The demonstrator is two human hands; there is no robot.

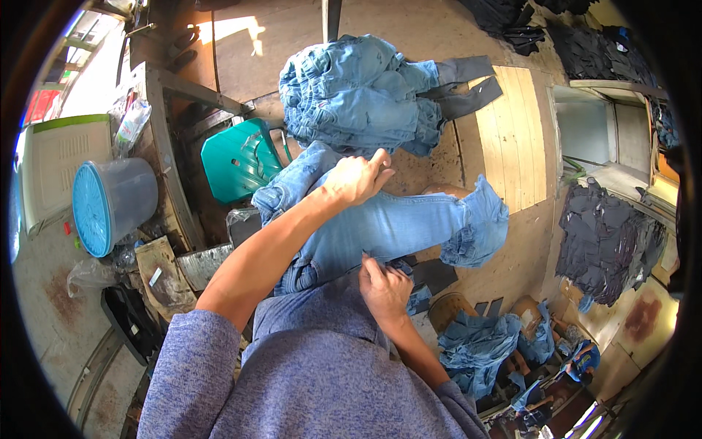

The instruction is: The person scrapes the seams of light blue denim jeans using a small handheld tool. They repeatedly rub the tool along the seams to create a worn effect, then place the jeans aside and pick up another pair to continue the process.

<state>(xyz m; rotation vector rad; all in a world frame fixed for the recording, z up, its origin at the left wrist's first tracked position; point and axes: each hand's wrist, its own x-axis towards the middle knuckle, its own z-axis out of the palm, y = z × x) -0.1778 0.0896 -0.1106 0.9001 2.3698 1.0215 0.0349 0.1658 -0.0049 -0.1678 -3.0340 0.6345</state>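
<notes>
A pair of light blue jeans (395,223) lies across my lap, one leg stretched to the right with its hem crumpled. Above the upper edge of that leg, my left hand (358,178) is closed, its fingers curled; whatever they may hold is too small to make out. My right hand (385,289) rests by the lower edge of the jeans with fingers pinched together. A tiny dark tip shows at its fingertips, and I cannot tell what it is. Beyond my hands, a heap of blue jeans (351,95) with dark grey pieces (468,80) lies on the floor.
A green plastic chair (238,161) stands at the left, near a clear bucket with a blue lid (93,208). Dark cloth pieces (603,241) are piled at the right. Lower right, more denim (475,347) lies near another person (583,360).
</notes>
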